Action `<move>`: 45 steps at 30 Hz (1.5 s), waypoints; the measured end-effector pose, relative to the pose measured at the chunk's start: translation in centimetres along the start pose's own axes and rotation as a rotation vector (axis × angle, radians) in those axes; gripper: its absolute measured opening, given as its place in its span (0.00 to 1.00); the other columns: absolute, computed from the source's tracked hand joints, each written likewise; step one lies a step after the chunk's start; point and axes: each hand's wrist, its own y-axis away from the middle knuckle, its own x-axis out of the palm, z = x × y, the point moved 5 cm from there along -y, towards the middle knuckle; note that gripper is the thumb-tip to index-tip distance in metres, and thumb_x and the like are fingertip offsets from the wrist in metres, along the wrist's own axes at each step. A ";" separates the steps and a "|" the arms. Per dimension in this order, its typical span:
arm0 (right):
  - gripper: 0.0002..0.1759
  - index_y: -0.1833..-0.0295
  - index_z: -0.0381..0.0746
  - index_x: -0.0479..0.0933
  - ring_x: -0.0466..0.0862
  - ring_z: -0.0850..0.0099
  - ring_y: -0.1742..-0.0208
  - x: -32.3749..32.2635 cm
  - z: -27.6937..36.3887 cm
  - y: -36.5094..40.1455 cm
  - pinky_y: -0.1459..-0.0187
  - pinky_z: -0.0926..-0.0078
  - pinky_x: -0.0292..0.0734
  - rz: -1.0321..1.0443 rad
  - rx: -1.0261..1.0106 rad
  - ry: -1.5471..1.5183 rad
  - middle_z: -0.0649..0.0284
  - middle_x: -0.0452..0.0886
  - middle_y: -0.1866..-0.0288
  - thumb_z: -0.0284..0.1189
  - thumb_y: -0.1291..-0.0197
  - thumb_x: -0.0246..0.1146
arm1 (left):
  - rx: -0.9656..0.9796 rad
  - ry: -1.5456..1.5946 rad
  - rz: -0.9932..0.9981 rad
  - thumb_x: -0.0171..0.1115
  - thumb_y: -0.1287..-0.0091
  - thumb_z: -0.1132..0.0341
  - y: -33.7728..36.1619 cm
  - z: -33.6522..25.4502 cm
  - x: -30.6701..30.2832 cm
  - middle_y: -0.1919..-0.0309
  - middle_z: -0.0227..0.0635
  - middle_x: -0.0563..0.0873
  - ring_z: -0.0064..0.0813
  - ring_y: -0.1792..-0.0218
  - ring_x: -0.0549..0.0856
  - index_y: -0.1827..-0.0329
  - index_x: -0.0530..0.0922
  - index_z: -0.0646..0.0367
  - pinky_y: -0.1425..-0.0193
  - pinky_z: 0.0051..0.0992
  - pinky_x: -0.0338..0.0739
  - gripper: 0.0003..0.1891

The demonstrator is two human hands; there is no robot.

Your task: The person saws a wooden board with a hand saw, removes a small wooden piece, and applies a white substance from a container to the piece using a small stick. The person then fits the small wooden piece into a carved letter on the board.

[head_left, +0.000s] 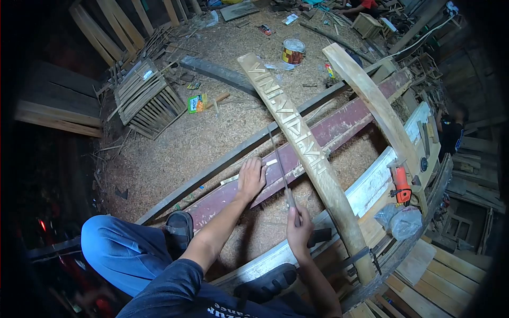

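Near the centre of the frame, the left hand (252,179) lies over a pale wood strip (271,162) on the maroon board (342,126); I cannot tell if its fingers close around the strip. A little lower and to the right, the right hand (300,229) is clenched around the handle of a long thin-bladed tool (281,167), whose blade points up the frame and passes beside the visible end of the strip. To the right of the blade, a long carved plank (289,119) with raised shapes crosses above the maroon board. The orange power tool (401,184) stands at right, next to a clear plastic bag (407,222). A paint can (293,52) is at upper centre.
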 end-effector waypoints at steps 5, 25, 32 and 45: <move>0.17 0.40 0.32 0.83 0.93 0.52 0.50 4.5 0.2 -3.4 0.50 0.60 0.86 -0.044 -0.037 -0.042 0.43 0.91 0.53 0.34 0.24 0.64 | 0.000 -0.009 0.001 0.63 0.25 0.64 -0.3 0.0 0.0 0.57 0.47 0.80 0.52 0.52 0.80 0.54 0.76 0.63 0.44 0.44 0.73 0.10; 0.17 0.41 0.36 0.82 0.88 0.36 0.55 7.1 -0.6 -4.6 0.59 0.44 0.84 0.056 -0.121 0.130 0.37 0.88 0.57 0.37 0.23 0.62 | 0.005 0.025 -0.009 0.65 0.29 0.67 0.1 -0.2 -0.1 0.57 0.48 0.79 0.53 0.53 0.80 0.56 0.75 0.63 0.47 0.46 0.74 0.09; 0.16 0.41 0.36 0.81 0.87 0.37 0.52 7.1 -1.4 -3.7 0.56 0.45 0.83 0.034 -0.129 0.035 0.39 0.88 0.56 0.36 0.23 0.62 | -0.009 0.031 0.007 0.65 0.29 0.66 0.2 0.1 0.0 0.58 0.48 0.78 0.53 0.53 0.79 0.55 0.75 0.63 0.47 0.46 0.74 0.10; 0.17 0.38 0.32 0.83 0.93 0.60 0.48 1.4 -0.3 0.3 0.45 0.65 0.85 -0.032 -0.037 -0.068 0.48 0.91 0.48 0.31 0.25 0.67 | 0.003 0.034 0.029 0.64 0.27 0.65 0.3 -0.4 0.0 0.56 0.47 0.80 0.52 0.51 0.79 0.56 0.77 0.62 0.44 0.47 0.73 0.09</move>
